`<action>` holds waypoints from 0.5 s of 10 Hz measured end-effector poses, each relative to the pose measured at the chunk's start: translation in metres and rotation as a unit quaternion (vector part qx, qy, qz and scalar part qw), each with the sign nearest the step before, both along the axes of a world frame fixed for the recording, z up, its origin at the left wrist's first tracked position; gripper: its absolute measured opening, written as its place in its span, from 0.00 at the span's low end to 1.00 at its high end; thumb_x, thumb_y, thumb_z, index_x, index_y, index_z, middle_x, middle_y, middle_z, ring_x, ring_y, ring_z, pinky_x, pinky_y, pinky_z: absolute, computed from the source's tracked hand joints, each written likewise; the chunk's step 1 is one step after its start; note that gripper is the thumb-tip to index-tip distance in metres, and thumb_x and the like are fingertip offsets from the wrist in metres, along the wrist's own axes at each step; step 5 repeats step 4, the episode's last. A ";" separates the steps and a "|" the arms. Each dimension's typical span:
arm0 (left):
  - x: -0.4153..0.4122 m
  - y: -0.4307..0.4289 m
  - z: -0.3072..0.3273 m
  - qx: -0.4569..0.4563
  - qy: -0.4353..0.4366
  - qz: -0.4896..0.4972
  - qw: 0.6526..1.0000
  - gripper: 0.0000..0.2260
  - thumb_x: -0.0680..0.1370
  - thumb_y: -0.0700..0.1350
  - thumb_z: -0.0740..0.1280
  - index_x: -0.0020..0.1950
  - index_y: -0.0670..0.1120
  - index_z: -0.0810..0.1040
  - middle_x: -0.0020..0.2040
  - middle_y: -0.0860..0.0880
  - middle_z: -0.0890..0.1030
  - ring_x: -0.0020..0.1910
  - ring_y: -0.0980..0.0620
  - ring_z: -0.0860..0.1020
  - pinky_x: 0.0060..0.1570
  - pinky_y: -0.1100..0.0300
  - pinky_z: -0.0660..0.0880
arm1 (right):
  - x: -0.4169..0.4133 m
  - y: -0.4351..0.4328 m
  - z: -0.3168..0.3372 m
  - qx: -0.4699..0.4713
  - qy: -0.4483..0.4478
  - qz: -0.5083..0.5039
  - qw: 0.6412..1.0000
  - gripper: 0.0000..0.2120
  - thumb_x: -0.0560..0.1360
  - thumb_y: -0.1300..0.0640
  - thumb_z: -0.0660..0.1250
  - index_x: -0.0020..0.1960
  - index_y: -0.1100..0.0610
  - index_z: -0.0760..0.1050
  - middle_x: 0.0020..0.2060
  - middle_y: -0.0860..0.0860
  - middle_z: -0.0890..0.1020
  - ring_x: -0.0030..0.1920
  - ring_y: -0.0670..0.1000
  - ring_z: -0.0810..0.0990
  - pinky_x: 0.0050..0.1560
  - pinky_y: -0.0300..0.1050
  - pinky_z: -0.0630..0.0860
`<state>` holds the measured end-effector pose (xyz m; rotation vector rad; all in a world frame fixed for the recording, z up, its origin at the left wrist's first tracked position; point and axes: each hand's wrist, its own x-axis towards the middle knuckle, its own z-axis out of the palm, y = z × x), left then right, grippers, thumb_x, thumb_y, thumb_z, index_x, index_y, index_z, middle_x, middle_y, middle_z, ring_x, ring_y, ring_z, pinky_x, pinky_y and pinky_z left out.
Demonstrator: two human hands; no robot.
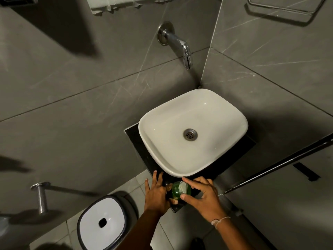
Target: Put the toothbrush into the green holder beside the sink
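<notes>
Both forearms reach in from the lower edge toward the near corner of the dark counter point(137, 141). The left hand point(156, 193) lies palm down with its fingers spread across the counter edge, its thumb side touching the green holder point(175, 193); it grasps nothing that can be seen. The right hand point(203, 194) curls over the holder from the right, index finger stretched above the rim and thumb at the holder's near side, pinching a pale, slim object that stands in the holder's mouth; this appears to be the toothbrush point(182, 187), though only its whitish top shows. A light thread bracelet point(220, 220) circles the right wrist. The holder is glossy, translucent green and round, standing just beside the front rim of the sink point(234, 112), a smooth white rounded-square basin with a metal drain. A chrome tap point(180, 44) juts from grey veined wall tiles. Below left stands a white-lidded bin point(90, 221) on pale floor tiles, near the counter corner, leaving a narrow strip of floor between.
</notes>
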<state>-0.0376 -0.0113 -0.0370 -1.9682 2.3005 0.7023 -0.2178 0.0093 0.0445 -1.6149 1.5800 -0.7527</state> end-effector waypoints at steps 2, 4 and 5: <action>0.001 0.002 -0.006 0.006 0.011 0.003 1.000 0.29 0.70 0.61 0.68 0.70 0.59 0.67 0.80 0.46 0.48 0.77 0.43 0.35 0.73 0.36 0.37 | -0.005 0.004 0.004 0.051 -0.049 0.015 0.997 0.31 0.63 0.44 0.76 0.63 0.31 0.71 0.45 0.44 0.75 0.52 0.45 0.71 0.54 0.37 0.70; 0.026 0.017 0.001 -0.014 0.014 0.051 0.999 0.36 0.71 0.68 0.62 0.75 0.56 0.57 0.80 0.47 0.46 0.77 0.46 0.38 0.73 0.42 0.38 | -0.015 0.011 0.068 -0.044 -0.205 -0.123 0.970 0.20 0.69 0.48 0.68 0.60 0.38 0.75 0.50 0.46 0.81 0.49 0.46 0.76 0.45 0.32 0.71; 0.026 0.017 0.001 -0.014 0.014 0.051 0.999 0.36 0.71 0.68 0.62 0.75 0.56 0.57 0.80 0.47 0.46 0.77 0.46 0.38 0.73 0.42 0.38 | -0.015 0.011 0.068 -0.044 -0.205 -0.123 0.970 0.20 0.69 0.48 0.68 0.60 0.38 0.75 0.50 0.46 0.81 0.49 0.46 0.76 0.45 0.32 0.71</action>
